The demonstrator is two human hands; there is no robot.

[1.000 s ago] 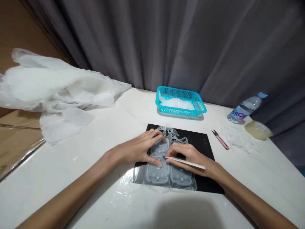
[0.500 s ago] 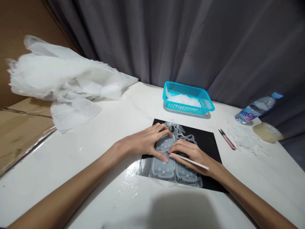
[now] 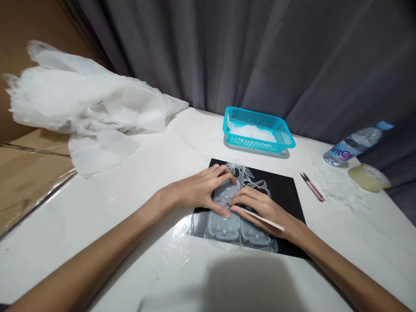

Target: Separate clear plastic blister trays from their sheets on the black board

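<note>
Grey rounded flat pieces in clear plastic film (image 3: 224, 226) lie on a black sheet (image 3: 286, 195) on the white table. My left hand (image 3: 208, 188) rests on the upper left of the film, its thumb and fingers spread apart. Between the fingers of my right hand (image 3: 260, 208) is a thin white stick (image 3: 260, 216), its tip near the middle of the pieces, close to my left thumb. Clear looped strips (image 3: 245, 175) stick out beyond the far end of the pieces. My right hand covers part of the right-hand pieces.
Behind the sheet stands a turquoise basket (image 3: 260, 145) with white material in it. To the right are pink-handled thread snips (image 3: 313, 188), clear scraps (image 3: 338, 186), a tape roll (image 3: 368, 177) and a water bottle (image 3: 357, 145). White plastic bags (image 3: 84, 99) are heaped at the left.
The view has shifted slightly. Both hands stay in nearly the same place on the film, and the white stick is still in my right hand.
</note>
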